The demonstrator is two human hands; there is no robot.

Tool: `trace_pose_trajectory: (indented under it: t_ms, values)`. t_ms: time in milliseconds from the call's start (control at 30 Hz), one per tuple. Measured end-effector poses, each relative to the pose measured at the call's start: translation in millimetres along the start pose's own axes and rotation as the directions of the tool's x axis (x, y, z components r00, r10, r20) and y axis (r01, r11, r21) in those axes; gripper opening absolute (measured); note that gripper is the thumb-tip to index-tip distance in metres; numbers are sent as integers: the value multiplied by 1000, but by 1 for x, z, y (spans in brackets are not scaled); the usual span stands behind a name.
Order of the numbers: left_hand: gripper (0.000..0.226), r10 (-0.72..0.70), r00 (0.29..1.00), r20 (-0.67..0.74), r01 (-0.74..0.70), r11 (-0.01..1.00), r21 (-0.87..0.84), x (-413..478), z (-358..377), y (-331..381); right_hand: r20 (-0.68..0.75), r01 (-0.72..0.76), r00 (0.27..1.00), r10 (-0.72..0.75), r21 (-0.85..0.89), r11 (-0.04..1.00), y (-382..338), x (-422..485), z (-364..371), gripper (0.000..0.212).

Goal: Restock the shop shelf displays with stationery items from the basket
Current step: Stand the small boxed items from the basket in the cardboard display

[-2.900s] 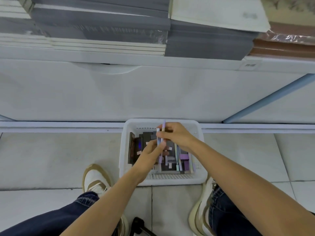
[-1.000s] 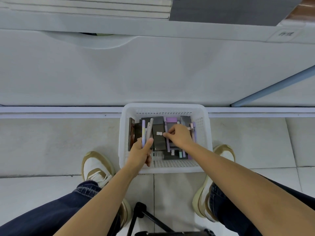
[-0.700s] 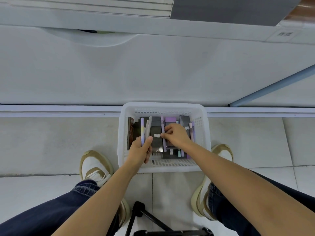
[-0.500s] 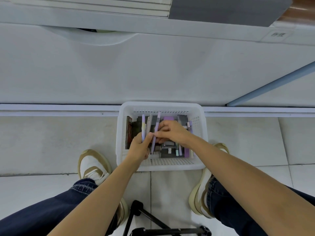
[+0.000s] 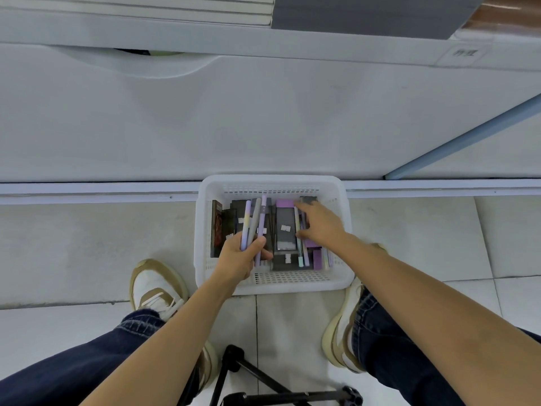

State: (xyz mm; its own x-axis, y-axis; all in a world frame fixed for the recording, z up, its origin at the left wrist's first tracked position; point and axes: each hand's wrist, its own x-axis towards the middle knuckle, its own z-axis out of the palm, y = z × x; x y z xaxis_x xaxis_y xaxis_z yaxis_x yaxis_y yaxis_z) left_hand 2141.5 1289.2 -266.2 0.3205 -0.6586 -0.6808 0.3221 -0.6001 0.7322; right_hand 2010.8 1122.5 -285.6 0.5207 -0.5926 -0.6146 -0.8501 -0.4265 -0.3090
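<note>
Three pens (image 5: 253, 227) in left hand (image 5: 238, 257); basket (image 5: 272, 181) holds boxes (image 5: 285, 227), loose pens (image 5: 300, 253).

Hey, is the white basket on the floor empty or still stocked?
Stocked: dark boxes and pastel pens lie inside the white basket; the left hand grips three pens.

A stationery shop aisle: a white display shelf (image 5: 263, 39) carries flat stacks of notebooks (image 5: 366, 16) and a small printed label (image 5: 464, 52) on its front edge. Below it, a white basket (image 5: 272, 180) of pens (image 5: 301, 247) and stickered packets (image 5: 285, 215) sits on the tiled floor (image 5: 87, 244).
</note>
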Motion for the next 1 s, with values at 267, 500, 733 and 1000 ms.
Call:
trace_pose_trajectory:
  t_ms: [267,500,733,1000]
  values:
    - [10,-4,1000,-10,4,1000,-20,1,-1,-2,-112,69,992,-54,133,989,5,-2,10,64]
    - [16,34,999,-12,-33,999,28,-10,-5,14,-139,143,988,-70,636,759,-15,-21,-40,23]
    - [24,233,968,-93,-228,972,61,-45,-5,66,-179,236,967,-180,894,381,-50,-66,-119,25]
    - [31,361,917,-168,-383,916,-122,-105,-8,118,-293,370,917,-269,877,307,-79,-131,-180,25]
